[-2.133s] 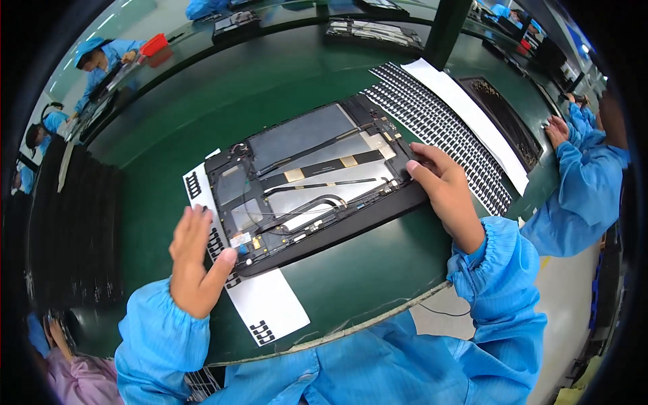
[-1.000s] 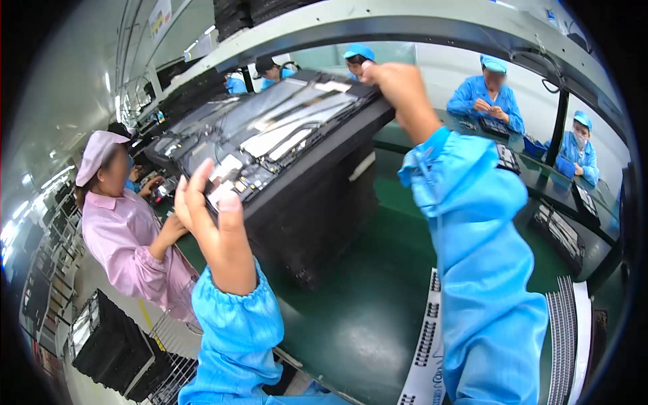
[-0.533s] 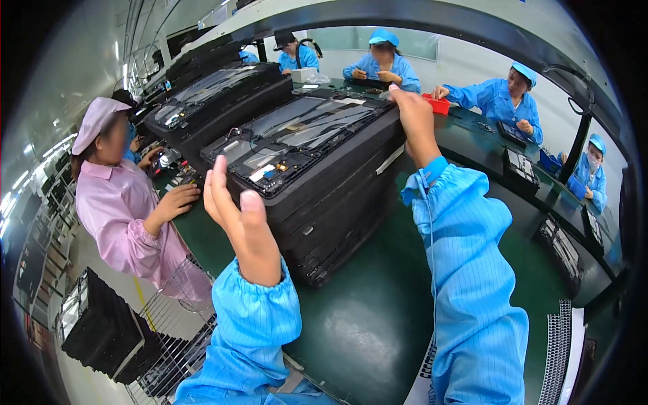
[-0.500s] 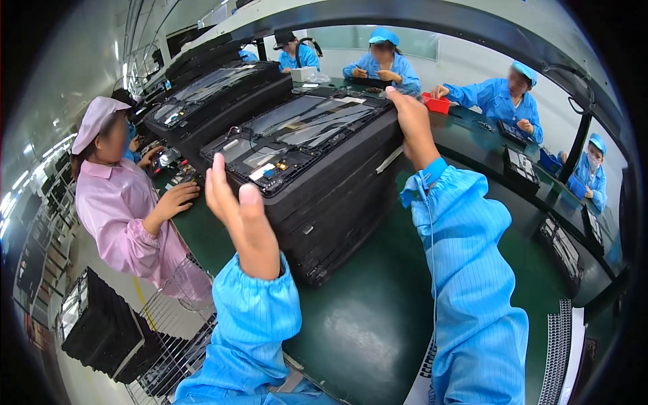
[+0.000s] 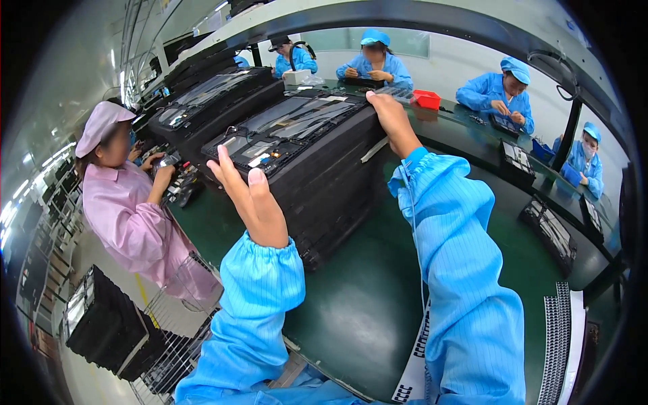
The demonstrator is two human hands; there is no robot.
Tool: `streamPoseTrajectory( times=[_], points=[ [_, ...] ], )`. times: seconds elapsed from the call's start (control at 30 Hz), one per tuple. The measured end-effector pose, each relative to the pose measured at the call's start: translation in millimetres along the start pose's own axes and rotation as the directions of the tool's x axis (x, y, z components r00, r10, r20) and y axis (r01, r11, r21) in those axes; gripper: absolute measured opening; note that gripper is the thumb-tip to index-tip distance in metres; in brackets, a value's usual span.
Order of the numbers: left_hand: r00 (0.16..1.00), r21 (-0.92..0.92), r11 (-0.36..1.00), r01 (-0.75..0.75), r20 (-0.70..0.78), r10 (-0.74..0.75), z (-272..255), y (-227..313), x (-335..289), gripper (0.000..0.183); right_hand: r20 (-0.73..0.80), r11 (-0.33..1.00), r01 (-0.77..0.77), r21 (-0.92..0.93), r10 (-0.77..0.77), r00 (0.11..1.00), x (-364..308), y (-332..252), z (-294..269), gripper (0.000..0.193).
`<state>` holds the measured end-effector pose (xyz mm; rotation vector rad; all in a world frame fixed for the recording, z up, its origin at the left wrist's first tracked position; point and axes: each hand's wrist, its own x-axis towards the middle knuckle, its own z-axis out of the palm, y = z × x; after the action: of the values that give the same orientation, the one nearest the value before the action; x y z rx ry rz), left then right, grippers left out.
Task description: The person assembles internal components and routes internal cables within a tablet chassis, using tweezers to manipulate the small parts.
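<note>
The open tablet-type device [image 5: 290, 128], its inside exposed, is seated at 11 o'clock in the view, atop a black tray stack [image 5: 331, 192] on the green tabletop [image 5: 378, 270]. The near-left corner is flanked by the left hand [image 5: 251, 206], open, fingers extended and thumb apart; contact cannot be confirmed. The far-right corner is touched by the right hand [image 5: 395, 125]; its fingers are partly hidden, so closure cannot be told. A 2nd stack [image 5: 243, 96] is noted just beyond, a red bin [image 5: 426, 100] between 1 and 2 o'clock.
</note>
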<state>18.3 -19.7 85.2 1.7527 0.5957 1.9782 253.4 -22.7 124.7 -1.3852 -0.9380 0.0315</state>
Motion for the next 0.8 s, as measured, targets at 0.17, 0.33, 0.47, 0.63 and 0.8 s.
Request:
streamPoseTrajectory(
  times=[0.17, 0.33, 0.47, 0.63, 0.8],
  points=[
    [0.976, 0.124, 0.973, -0.193, -0.079, 0.204, -7.1, 13.2, -15.5, 0.066, 0.058, 0.987, -0.101, -0.122, 0.109, 0.992, -15.3, -1.6, -63.8, 0.050],
    [0.830, -0.228, 0.827, -0.514, 0.110, 0.546, 25.7, 47.0, -84.3, 0.070, -0.260, 0.938, -0.308, -0.161, 0.261, 0.930, -49.7, 14.3, -188.5, 0.043],
    [0.265, -0.491, 0.835, -0.249, 0.795, 0.546, 59.7, 71.2, -132.2, 0.066, -0.525, 0.803, -0.382, -0.458, 0.102, 0.845, -97.5, 75.6, -312.1, 0.034],
    [-0.328, -0.525, 0.815, -0.246, 0.836, 0.440, 74.2, 30.8, -159.3, 0.081, -0.624, 0.436, -0.515, -0.738, -0.149, 0.767, -186.7, 62.3, -376.3, 0.028],
    [-0.419, -0.553, 0.781, -0.291, 0.808, 0.415, 88.2, 43.0, -142.3, 0.076, -0.815, 0.509, -0.672, -0.537, -0.109, 0.569, -204.4, 67.7, -429.1, 0.028]
  ],
)
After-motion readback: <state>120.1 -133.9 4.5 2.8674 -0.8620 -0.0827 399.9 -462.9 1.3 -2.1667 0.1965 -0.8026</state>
